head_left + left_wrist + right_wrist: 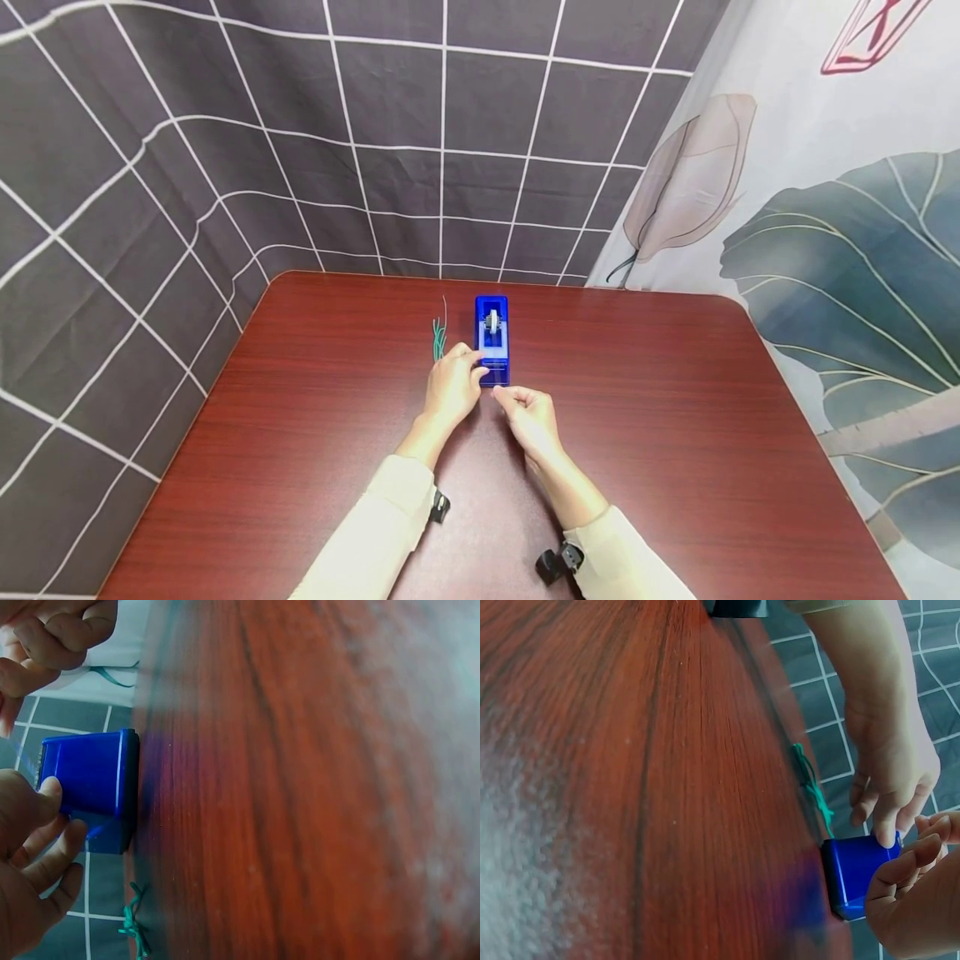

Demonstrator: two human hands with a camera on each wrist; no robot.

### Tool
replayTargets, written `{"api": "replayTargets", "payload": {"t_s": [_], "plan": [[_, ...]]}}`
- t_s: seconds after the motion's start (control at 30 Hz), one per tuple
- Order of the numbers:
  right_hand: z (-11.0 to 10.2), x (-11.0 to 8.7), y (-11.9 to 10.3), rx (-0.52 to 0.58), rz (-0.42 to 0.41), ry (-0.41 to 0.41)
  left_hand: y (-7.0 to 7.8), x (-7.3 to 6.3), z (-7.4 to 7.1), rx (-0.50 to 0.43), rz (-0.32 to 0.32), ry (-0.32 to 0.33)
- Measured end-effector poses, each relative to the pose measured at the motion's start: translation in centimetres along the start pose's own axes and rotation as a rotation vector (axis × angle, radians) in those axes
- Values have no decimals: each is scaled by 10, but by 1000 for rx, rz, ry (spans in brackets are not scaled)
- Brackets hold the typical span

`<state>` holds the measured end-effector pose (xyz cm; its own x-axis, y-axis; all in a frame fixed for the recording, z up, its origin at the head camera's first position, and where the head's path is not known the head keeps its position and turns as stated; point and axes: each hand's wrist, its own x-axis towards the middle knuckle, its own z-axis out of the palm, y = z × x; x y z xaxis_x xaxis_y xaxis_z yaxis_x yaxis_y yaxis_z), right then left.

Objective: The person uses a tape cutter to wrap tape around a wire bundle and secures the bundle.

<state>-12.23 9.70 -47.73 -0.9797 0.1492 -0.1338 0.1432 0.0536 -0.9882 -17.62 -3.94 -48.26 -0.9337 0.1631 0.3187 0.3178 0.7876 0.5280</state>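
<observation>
A blue tape dispenser [491,301] stands on the table with a small tape roll [492,322] in its well. My left hand [453,385] holds the near left part of it, thumb and fingertips on the blue body [90,772]. Just off the dispenser's near end, my right hand [531,417] has thumb and forefinger pinched together. A faint, see-through strip of tape [27,756] runs from those fingertips to the dispenser in the left wrist view. In the right wrist view the right hand [919,900] hides part of the dispenser.
A small bundle of green strands [438,337] lies left of the dispenser, near the left fingers. The reddish-brown wooden table [660,433] ends at a dark, white-lined curtain [390,183] behind and a leaf-patterned curtain [795,350] on the right.
</observation>
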Motion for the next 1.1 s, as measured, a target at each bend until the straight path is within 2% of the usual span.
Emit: {"api": "replayTargets", "payload": {"t_s": [0.5, 0.93, 1.1], "plan": [[0, -1, 1, -13, 42, -11, -1, 0, -1, 2, -8, -9], [-1, -7, 1, -12, -1, -10, 0, 0, -2, -3, 2, 8], [0, -8, 3, -5, 19, -9, 0, 0, -2, 1, 0, 7]]}}
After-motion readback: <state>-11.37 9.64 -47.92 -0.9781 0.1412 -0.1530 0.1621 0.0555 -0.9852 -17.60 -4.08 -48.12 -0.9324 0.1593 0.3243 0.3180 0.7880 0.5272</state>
